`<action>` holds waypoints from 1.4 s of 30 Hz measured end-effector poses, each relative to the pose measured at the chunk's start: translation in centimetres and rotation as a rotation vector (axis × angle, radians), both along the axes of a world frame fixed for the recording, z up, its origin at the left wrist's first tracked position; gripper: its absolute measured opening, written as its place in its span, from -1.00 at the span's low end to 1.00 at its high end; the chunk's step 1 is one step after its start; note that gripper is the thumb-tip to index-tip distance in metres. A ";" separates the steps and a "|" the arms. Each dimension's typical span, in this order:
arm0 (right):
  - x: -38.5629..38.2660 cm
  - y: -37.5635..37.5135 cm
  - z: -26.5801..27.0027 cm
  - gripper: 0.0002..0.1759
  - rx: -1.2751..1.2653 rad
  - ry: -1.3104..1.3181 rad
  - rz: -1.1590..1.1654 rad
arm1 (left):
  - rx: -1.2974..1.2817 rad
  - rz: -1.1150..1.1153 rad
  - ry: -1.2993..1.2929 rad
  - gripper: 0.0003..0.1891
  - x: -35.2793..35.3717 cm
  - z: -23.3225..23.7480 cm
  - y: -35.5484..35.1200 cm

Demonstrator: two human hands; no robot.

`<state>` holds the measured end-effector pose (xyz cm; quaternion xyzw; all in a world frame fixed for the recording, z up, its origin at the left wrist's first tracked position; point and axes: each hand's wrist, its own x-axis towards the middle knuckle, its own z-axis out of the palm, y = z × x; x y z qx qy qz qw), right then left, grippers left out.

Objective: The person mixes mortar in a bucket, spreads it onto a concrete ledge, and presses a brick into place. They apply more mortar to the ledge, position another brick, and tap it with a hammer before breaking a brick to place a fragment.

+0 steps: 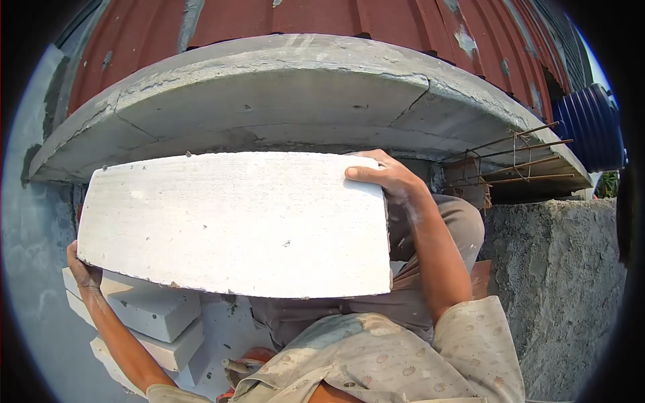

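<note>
A large white aerated concrete block (235, 225) spans the space in front of my body, its broad face turned up toward me. My left hand (84, 267) grips its lower left corner, with the fingers partly hidden behind the edge. At the upper right corner, my right hand (384, 176) is closed on the block, the thumb lying on the white face and the other fingers over the far edge. Small chips and pits mark the block's surface. Below its left end sit several stacked white blocks (158, 316).
A low wall of grey blocks (269, 101) curves across the front, with red corrugated metal sheets (302, 17) behind it. Rusty rebar (524, 158) juts out at the right, near a blue ribbed tank (591, 127). A rough cement wall (547, 289) stands on my right.
</note>
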<state>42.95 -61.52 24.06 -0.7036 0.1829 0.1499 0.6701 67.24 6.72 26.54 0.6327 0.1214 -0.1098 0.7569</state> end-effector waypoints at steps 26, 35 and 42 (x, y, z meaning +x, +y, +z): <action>-9.6 -23.1 -3.1 0.09 -1.391 0.290 0.472 | 0.579 -0.900 -0.299 -0.47 -3.0 -21.8 -36.9; -10.7 -26.8 -8.4 0.11 -1.427 0.241 0.427 | 0.649 -0.919 -0.404 -0.42 -2.5 -25.4 -42.1; -11.7 -27.2 -11.7 0.16 -1.516 0.169 0.360 | 0.789 -0.925 -0.349 -0.47 -2.2 -26.3 -43.3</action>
